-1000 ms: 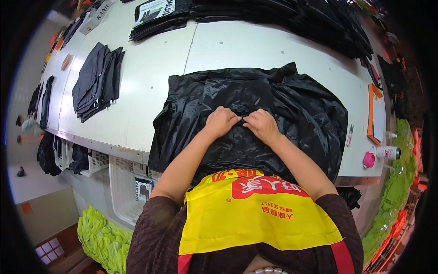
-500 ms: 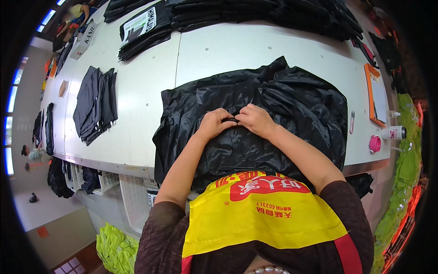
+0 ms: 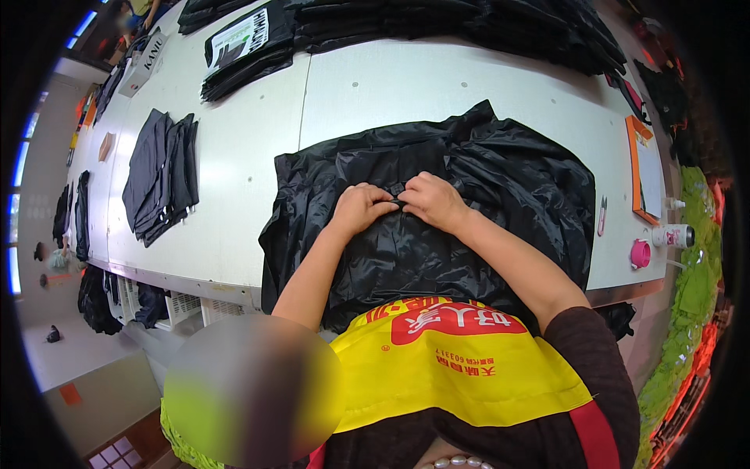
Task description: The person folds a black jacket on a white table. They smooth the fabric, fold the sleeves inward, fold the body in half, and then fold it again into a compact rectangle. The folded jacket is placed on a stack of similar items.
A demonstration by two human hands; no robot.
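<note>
A shiny black garment (image 3: 484, 203), jacket-like and wrinkled, lies spread over the near edge of the white table in front of me. Near its middle, my left hand (image 3: 363, 209) pinches a small fold of the cloth between thumb and fingers. Right beside it, my right hand (image 3: 431, 202) grips the same fold, its fingertips almost touching the left ones. Whether a fastener or a seam sits under the fingertips is too small to tell.
The white table (image 3: 375, 94) carries folded dark garments (image 3: 160, 176) at left and packed black garments (image 3: 453, 27) along the far side. At right are an orange clipboard (image 3: 642, 172), a small cutter (image 3: 602, 216), a pink round object (image 3: 640, 253) and a bottle (image 3: 673, 236).
Both hands stay at the same spot on the garment, with the fingers shifting slightly on the fold. A blurred round patch now covers the lower left.
</note>
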